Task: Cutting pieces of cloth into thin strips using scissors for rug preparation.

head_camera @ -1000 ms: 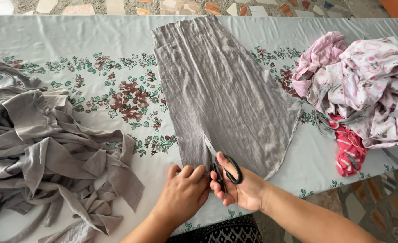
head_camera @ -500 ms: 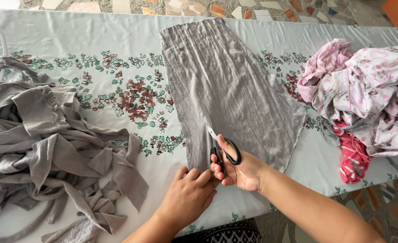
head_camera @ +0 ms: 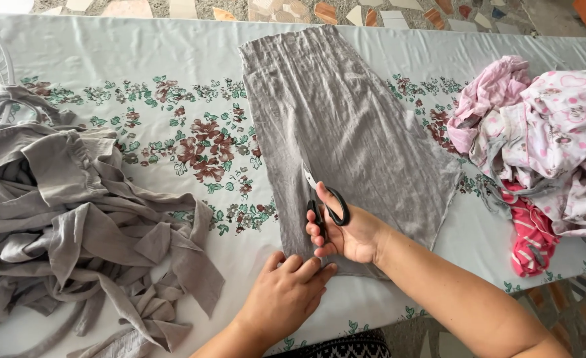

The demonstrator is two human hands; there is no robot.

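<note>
The right hand (head_camera: 349,235) grips black-handled scissors (head_camera: 326,202), fingers through the loops, blades cutting into the near edge of a grey garment (head_camera: 346,126) spread flat on the floral tablecloth (head_camera: 140,66). The left hand (head_camera: 283,295) presses flat, fingers together, on the garment's near edge. Grey fabric strips (head_camera: 67,225) lie heaped left; pink clothes (head_camera: 545,139) right
</note>
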